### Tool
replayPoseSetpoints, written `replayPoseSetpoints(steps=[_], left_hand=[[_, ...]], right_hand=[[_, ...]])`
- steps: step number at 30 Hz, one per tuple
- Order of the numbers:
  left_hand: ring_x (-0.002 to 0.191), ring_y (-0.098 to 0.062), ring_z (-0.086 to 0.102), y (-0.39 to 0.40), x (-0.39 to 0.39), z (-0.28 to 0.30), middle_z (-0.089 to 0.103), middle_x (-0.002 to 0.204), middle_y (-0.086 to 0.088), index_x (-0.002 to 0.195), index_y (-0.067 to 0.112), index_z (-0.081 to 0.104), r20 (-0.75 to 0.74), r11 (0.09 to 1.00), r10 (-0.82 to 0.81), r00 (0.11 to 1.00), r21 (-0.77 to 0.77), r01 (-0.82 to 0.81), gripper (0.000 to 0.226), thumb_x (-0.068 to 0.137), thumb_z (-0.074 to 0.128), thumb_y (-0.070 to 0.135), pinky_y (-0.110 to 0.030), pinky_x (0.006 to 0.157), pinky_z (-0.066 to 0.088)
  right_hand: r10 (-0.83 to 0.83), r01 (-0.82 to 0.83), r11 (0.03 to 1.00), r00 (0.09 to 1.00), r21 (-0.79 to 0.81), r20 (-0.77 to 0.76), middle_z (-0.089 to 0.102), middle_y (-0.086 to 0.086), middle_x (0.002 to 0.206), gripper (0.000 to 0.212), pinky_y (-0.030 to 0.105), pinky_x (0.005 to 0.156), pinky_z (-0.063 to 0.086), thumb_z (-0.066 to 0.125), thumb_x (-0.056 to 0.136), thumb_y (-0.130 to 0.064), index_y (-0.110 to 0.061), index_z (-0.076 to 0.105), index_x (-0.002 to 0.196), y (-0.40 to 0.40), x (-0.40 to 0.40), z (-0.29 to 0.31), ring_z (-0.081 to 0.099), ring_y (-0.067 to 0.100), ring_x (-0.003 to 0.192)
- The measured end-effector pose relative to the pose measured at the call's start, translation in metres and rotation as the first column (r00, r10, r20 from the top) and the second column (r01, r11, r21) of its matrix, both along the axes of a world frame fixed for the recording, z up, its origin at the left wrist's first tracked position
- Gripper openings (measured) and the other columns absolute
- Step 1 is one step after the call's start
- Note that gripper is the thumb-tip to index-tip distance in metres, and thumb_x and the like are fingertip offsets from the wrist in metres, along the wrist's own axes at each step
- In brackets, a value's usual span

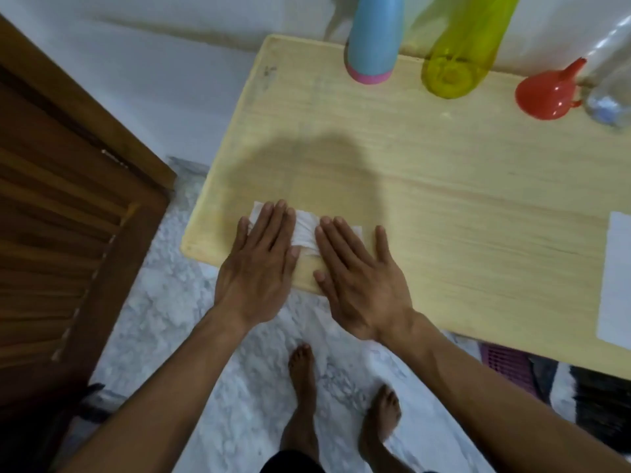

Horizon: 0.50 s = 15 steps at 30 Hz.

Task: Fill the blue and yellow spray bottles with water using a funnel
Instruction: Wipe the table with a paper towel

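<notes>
Head view, looking down over a light wooden table. Both hands lie flat near the table's near left corner, fingers straight and together, palms down. Left hand presses on the left part of a white tissue; right hand presses on its right part, thumb spread out to the side on bare wood. Neither hand pinches or curls round anything. The tissue is crumpled and bunched in the gap between the two hands, its corners peeking out past the fingertips.

Task things stand along the far edge of the table, well apart from the hands. Blue spray bottle with a pink base band is upright at far centre, its top cut off by the frame. Just to its right is the yellow spray bottle, translucent, also upright, its top out of frame; cannot tell if either holds water. Further right, a red funnel lies on its side, wide mouth toward the camera, spout pointing up and to the right. Next to it, at the right frame edge, is a clear plastic bottle, touching or nearly touching the funnel; cannot tell which.

A white sheet of paper lies on the table's right side, partly cut off. Dark wooden door on the left. Marbled white floor below, with the person's bare feet on it. Purple basket is partly visible under the table edge.
</notes>
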State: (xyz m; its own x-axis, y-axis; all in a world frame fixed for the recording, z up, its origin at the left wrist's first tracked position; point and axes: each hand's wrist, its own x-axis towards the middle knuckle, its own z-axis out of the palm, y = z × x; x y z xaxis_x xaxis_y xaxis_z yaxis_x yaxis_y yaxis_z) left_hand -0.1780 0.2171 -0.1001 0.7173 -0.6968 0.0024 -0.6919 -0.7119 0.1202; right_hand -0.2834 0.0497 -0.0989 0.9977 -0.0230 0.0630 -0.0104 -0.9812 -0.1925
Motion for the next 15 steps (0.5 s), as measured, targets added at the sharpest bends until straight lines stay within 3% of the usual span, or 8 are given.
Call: replayPoseSetpoints(steps=[8, 15], left_hand=[[0.153, -0.026, 0.012, -0.048, -0.078, -0.007, 0.018, 0.163, -0.015, 0.155, 0.002, 0.021, -0.010, 0.933, 0.340, 0.940, -0.120, -0.338, 0.059, 0.105, 0.016, 0.033, -0.047, 0.123, 0.007], [0.153, -0.028, 0.011, -0.094, -0.125, -0.010, 0.017, 0.163, -0.017, 0.154, -0.001, 0.021, -0.030, 0.897, 0.419, 0.908, -0.139, -0.419, 0.060, 0.104, 0.012, 0.032, -0.050, 0.123, 0.011]], right_hand=[[0.274, -0.281, 0.959, 0.953, -0.038, -0.127, 0.020, -0.002, 0.168, 0.061, 0.058, 0.122, 0.012, 0.016, 0.105, -0.043, -0.018, 0.023, 0.161, -0.065, -0.013, 0.005, 0.018, 0.016, 0.155], [0.302, -0.311, 0.950, 0.943, -0.042, -0.143, 0.019, -0.003, 0.168, 0.059, 0.057, 0.123, 0.012, 0.015, 0.106, -0.041, -0.019, 0.022, 0.161, -0.109, -0.040, 0.006, 0.015, 0.014, 0.155]])
